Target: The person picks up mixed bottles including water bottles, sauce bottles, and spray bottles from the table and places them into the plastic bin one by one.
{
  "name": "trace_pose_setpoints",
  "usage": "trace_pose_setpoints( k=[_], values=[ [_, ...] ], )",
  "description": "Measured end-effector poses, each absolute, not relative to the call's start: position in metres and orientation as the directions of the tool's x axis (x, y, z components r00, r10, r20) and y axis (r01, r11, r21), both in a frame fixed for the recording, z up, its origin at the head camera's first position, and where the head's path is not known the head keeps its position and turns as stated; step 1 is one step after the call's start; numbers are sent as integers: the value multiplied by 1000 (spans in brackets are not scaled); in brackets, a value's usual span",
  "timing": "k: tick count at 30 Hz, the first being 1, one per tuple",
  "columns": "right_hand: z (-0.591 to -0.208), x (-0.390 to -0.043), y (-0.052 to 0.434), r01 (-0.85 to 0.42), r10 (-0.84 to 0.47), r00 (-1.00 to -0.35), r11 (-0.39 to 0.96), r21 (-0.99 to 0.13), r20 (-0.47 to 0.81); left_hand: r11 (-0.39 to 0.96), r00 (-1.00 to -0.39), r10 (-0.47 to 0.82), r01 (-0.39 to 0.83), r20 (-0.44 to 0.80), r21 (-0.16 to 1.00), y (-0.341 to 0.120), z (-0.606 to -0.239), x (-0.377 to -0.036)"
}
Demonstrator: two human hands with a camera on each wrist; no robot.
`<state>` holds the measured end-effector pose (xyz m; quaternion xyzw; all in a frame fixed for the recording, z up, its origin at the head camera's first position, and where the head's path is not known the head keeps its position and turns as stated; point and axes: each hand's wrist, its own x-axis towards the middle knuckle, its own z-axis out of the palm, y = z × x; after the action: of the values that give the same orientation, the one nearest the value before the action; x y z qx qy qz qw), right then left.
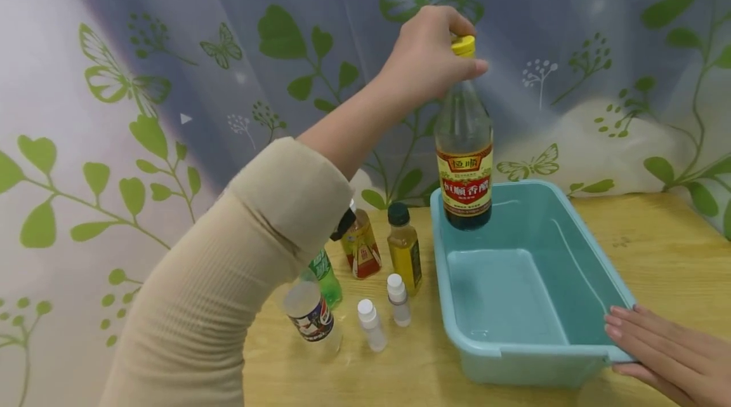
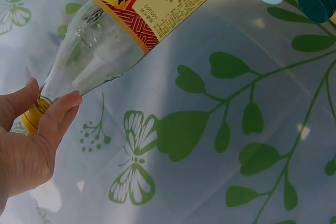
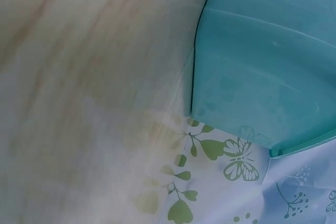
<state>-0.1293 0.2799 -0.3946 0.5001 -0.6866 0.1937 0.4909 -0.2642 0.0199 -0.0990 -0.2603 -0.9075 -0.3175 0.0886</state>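
Observation:
My left hand (image 1: 431,51) pinches the yellow cap (image 1: 464,46) of a glass vinegar bottle (image 1: 465,185). The bottle hangs upright over the far left part of a light-blue plastic tub (image 1: 542,351), dark liquid low in it. In the left wrist view, thumb and fingers of the left hand (image 2: 37,140) close round the cap of the vinegar bottle (image 2: 100,51). My right hand (image 1: 668,356) rests on the tub's near right corner, fingers straight over the rim. The right wrist view shows the tub's outer wall (image 3: 257,72), but not the hand.
Left of the tub stand a green-capped oil bottle (image 1: 404,248), a bottle with a red and yellow label (image 1: 363,248), a green bottle (image 1: 327,277), a Pepsi bottle (image 1: 311,315) and two small white-capped bottles (image 1: 372,327). A leaf-patterned curtain (image 1: 342,26) hangs behind the wooden table (image 1: 417,369).

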Motion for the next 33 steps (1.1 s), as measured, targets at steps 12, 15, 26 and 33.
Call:
trace_pose_setpoints(
  k=[12, 15, 26, 33],
  values=[
    [-406, -123, 294, -849, -535, -148, 500, 170, 832, 673, -823, 512, 563, 247, 479, 51, -115, -278],
    [-402, -123, 292, -853, -533, -135, 492, 176, 835, 695, -826, 523, 556, 209, 456, 61, -120, -281],
    [-398, -125, 283, -869, -494, -86, 462, 178, 865, 746, -806, 583, 580, 100, 327, 90, -150, -290],
    [-397, -124, 281, -858, -482, -85, 480, 181, 872, 772, -835, 544, 537, 84, 339, 104, -177, -301]
  ],
)
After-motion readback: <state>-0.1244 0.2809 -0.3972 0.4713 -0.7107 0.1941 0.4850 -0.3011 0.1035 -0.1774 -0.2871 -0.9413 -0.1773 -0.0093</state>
